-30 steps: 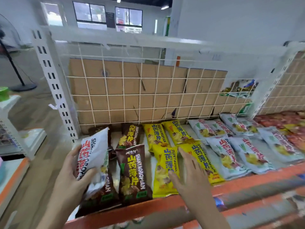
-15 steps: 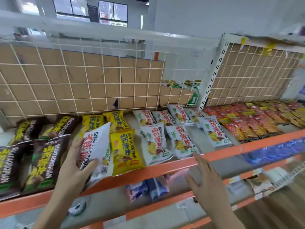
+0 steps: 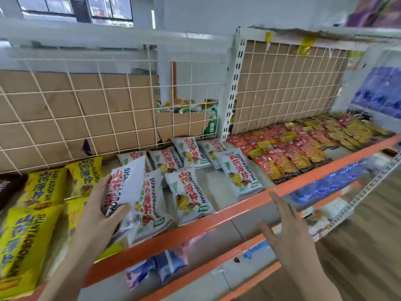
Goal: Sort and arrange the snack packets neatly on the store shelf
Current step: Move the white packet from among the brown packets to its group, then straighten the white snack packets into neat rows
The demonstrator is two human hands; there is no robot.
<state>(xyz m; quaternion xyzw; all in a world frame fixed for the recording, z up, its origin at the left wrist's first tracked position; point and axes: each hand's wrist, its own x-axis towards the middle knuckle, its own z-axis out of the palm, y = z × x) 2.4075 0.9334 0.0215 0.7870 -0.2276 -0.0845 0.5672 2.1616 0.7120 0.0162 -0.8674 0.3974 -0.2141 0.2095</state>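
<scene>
Gripped in left hand point(image 3: 95, 211), thumb across the front: white snack packet point(image 3: 125, 185), long axis front-to-back, tilted up, just above the leftmost of the white row point(image 3: 188, 196) on the shelf point(image 3: 217, 217). Right hand point(image 3: 286, 227) spread, holding nothing, before the orange rim, farther off. Since a half-second ago: carried rightward, clear of the yellow packets point(image 3: 30, 240).

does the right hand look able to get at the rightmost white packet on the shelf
Probably yes. The right hand is open and empty, just in front of the orange rail, and the rightmost white packet lies uncovered behind that rail.
</scene>
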